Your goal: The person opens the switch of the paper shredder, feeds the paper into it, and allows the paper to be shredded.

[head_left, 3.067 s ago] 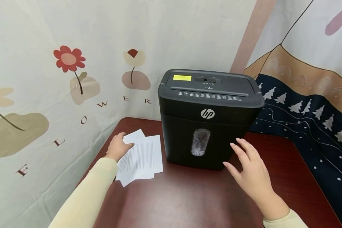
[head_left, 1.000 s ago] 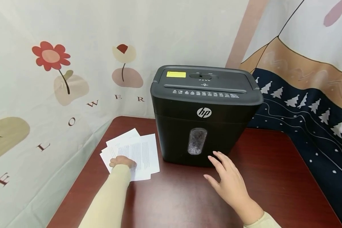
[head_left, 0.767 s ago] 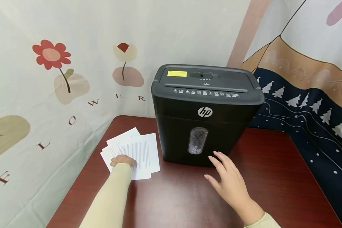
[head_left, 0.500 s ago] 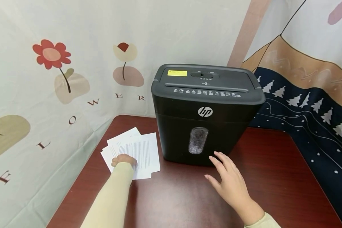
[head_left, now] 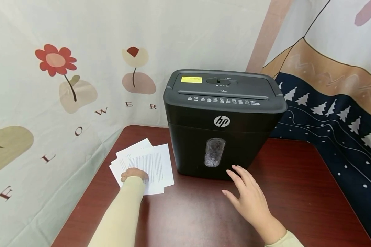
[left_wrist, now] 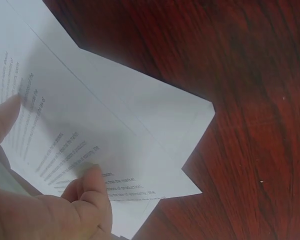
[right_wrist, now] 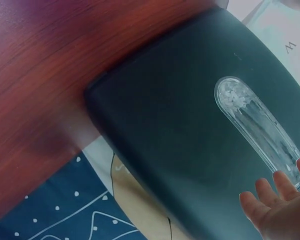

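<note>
Printed sheets of paper (head_left: 156,168) lie in a loose, overlapping fan on the reddish-brown counter (head_left: 185,212), just to the left of the black shredder (head_left: 225,132), their corners sticking out at different angles. The person's left hand (head_left: 134,174) rests on the near part of the fan, palm down, with the thumb and the fingertips touching the top sheet a little apart from one another; whether any paper is pinched between them I can't tell from here. Lines of text run across the sheet around those fingers.

Over to the right, the other hand, the right hand (head_left: 250,197), is spread with the fingers apart and the palm bare, held low in front of the shredder's lower front. It holds nothing, and its fingertips look just short of the casing.

The shredder stands upright toward the back of the counter, an hp logo (head_left: 222,121) on its front, a yellow label (head_left: 191,80) on its top, and pale paper scraps showing through its clear window (head_left: 214,152). Behind it all hangs a pale cloth (head_left: 204,34) with printed flowers and letters
</note>
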A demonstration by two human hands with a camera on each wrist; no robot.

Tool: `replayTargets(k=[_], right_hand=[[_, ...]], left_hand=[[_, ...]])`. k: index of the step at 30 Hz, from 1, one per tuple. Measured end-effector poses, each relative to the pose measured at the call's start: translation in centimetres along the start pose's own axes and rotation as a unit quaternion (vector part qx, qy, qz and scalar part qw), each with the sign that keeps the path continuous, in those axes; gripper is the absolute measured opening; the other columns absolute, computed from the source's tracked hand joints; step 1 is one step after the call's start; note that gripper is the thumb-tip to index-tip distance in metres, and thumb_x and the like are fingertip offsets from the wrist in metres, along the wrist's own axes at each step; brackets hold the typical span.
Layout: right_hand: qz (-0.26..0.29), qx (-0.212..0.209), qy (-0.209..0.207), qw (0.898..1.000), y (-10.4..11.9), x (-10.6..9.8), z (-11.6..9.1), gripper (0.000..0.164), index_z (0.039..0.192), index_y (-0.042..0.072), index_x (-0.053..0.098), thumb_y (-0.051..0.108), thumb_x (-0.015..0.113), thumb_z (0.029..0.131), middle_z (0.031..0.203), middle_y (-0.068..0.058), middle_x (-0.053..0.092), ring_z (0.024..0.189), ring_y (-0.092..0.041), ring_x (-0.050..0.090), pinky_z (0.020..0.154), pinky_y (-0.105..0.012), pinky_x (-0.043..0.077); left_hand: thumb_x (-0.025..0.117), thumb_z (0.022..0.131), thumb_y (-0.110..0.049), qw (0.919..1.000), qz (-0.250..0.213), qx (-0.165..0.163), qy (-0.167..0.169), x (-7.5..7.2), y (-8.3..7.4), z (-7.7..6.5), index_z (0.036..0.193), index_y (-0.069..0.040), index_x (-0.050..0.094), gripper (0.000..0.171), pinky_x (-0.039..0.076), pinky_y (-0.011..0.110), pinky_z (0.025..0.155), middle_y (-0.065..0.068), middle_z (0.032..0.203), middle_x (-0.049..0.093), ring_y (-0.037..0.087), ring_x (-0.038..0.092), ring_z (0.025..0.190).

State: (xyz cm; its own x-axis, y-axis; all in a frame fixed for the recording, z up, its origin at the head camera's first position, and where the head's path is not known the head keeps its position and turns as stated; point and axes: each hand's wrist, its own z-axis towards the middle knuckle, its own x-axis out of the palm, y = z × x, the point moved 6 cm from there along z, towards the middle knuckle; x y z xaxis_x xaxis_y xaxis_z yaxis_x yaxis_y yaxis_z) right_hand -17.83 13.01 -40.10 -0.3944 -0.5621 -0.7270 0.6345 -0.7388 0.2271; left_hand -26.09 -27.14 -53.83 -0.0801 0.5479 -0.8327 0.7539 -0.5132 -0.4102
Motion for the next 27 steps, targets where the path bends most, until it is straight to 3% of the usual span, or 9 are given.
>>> replayTargets(k=[5, 8, 11, 13, 19, 23, 27], right_hand=[[-0.001, 0.000, 0.005, 1.000, -0.1, 0.1, -0.1, 0.065, 0.128, 0.007, 0.059, 0.059, 0.039, 0.095, 0.133, -0.016, 0.054, 0.123, -0.036, 0.049, 0.092, -0.053, 0.045], [-0.002, 0.001, 0.009, 1.000, -0.1, 0.1, -0.2, 0.058, 0.128, 0.007, 0.058, 0.053, 0.057, 0.092, 0.134, -0.015, 0.053, 0.124, -0.036, 0.049, 0.093, -0.053, 0.045], [-0.006, 0.003, 0.012, 1.000, -0.1, 0.1, -0.2, 0.060, 0.128, 0.007, 0.058, 0.036, 0.078, 0.079, 0.134, -0.015, 0.053, 0.124, -0.036, 0.049, 0.093, -0.053, 0.045], [-0.009, 0.004, 0.012, 1.000, -0.1, 0.1, -0.2, 0.067, 0.128, 0.007, 0.058, 0.025, 0.085, 0.069, 0.134, -0.015, 0.053, 0.123, -0.036, 0.049, 0.093, -0.053, 0.045], [-0.016, 0.006, 0.007, 1.000, -0.1, 0.1, -0.2, 0.069, 0.125, 0.006, 0.060, 0.021, 0.088, 0.064, 0.132, -0.015, 0.055, 0.121, -0.036, 0.051, 0.093, -0.050, 0.045], [-0.019, 0.003, 0.008, 1.000, 0.0, 0.2, -0.3, 0.068, 0.124, 0.006, 0.061, 0.022, 0.088, 0.064, 0.131, -0.015, 0.055, 0.121, -0.035, 0.051, 0.093, -0.049, 0.045], [-0.022, 0.004, 0.007, 1.000, -0.1, 0.2, -0.3, 0.069, 0.125, 0.006, 0.060, 0.021, 0.088, 0.064, 0.131, -0.016, 0.055, 0.121, -0.035, 0.051, 0.093, -0.049, 0.045]], left_hand=[[0.077, 0.067, -0.020, 1.0000, 0.006, -0.004, 0.003, -0.3, 0.1, -0.2, 0.118, 0.025, 0.040, 0.078, 0.044, 0.052, 0.089, 0.038, 0.108, 0.045, 0.046, 0.044, 0.110], [0.077, 0.067, -0.020, 0.9999, 0.009, -0.004, 0.005, -0.5, 0.1, -0.4, 0.118, 0.026, 0.040, 0.079, 0.044, 0.052, 0.091, 0.038, 0.108, 0.047, 0.046, 0.045, 0.110], [0.078, 0.067, -0.020, 1.0000, 0.004, -0.001, 0.006, -0.8, 0.2, -0.5, 0.118, 0.027, 0.040, 0.079, 0.043, 0.052, 0.093, 0.039, 0.109, 0.048, 0.047, 0.047, 0.110], [0.079, 0.067, -0.021, 1.0000, 0.000, 0.002, 0.007, -0.8, 0.3, -0.4, 0.118, 0.027, 0.041, 0.079, 0.043, 0.052, 0.094, 0.039, 0.110, 0.049, 0.047, 0.048, 0.110], [0.078, 0.070, -0.021, 0.9987, -0.030, 0.023, 0.035, -0.8, 0.8, -0.2, 0.120, 0.027, 0.042, 0.077, 0.042, 0.056, 0.096, 0.041, 0.113, 0.048, 0.049, 0.049, 0.109], [0.076, 0.074, -0.016, 0.9960, -0.064, 0.038, 0.050, -1.3, 0.9, -0.7, 0.119, 0.025, 0.046, 0.068, 0.046, 0.051, 0.096, 0.037, 0.111, 0.054, 0.044, 0.055, 0.102], [0.074, 0.079, -0.013, 0.9948, -0.065, 0.058, 0.052, -1.8, 0.4, -1.1, 0.120, 0.026, 0.047, 0.062, 0.047, 0.048, 0.095, 0.036, 0.111, 0.057, 0.042, 0.059, 0.099]])
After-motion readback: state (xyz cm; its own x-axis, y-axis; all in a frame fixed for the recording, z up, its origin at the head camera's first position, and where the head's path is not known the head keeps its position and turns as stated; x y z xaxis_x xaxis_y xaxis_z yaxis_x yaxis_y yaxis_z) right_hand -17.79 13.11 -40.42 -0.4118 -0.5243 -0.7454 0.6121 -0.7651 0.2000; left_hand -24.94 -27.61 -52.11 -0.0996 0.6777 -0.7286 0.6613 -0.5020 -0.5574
